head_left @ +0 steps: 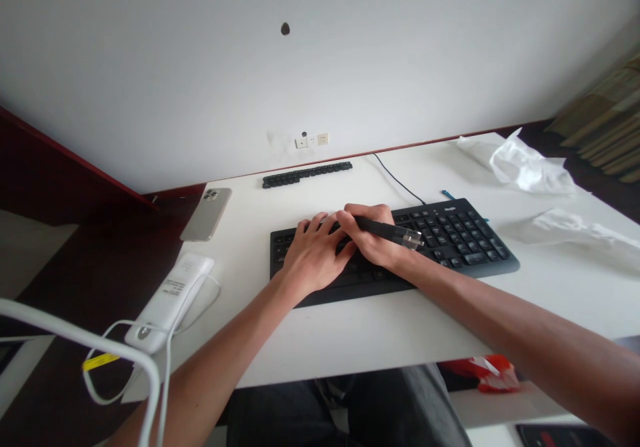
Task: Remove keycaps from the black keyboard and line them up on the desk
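Note:
A black keyboard (pixel 450 237) lies on the white desk (pixel 380 327) in front of me. My left hand (pixel 313 254) rests flat on its left half, fingers spread over the keys. My right hand (pixel 373 234) is closed round a thin black pen-like tool (pixel 393 232) with a metal end, its tip pointing down at the keys near my left fingers. A row of loose black keycaps (pixel 306 174) lies at the desk's far edge.
A phone (pixel 207 214) lies face down at the desk's left corner. A white power bank with a white cable (pixel 167 304) sits nearer on the left. Crumpled white paper (pixel 530 167) lies at the right, another piece (pixel 575 230) nearer. The keyboard's cable (pixel 397 180) runs back toward the wall.

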The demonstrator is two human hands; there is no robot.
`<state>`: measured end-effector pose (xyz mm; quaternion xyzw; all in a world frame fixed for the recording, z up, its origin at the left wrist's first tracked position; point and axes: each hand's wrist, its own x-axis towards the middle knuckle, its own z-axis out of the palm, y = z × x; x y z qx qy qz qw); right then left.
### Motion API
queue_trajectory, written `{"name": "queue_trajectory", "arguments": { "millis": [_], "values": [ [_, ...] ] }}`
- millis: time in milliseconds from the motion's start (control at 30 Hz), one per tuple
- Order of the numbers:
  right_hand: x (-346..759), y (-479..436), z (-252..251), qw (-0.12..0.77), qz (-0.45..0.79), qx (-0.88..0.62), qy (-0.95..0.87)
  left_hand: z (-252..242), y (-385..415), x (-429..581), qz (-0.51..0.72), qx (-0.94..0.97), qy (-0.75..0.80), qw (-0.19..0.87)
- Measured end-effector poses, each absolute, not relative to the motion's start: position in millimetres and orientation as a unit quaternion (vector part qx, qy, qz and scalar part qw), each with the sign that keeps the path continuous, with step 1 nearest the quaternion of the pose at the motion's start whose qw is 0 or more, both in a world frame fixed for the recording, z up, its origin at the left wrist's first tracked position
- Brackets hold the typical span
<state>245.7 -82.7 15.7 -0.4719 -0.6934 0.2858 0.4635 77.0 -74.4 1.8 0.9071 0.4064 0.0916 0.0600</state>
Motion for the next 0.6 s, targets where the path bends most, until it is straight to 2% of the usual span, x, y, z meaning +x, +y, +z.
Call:
{"name": "queue_trajectory", "arguments": {
  "millis": [333, 600],
  "values": [
    [248, -77, 14, 0.500, 0.314, -0.477, -0.651, 6, -75, 77, 0.134, 0.899, 0.407, 0.093],
    [247, -71, 7, 0.518, 0.354, -0.478, -0.615, 0, -67, 71, 0.304, 0.827, 0.455, 0.132]
  ]
}}
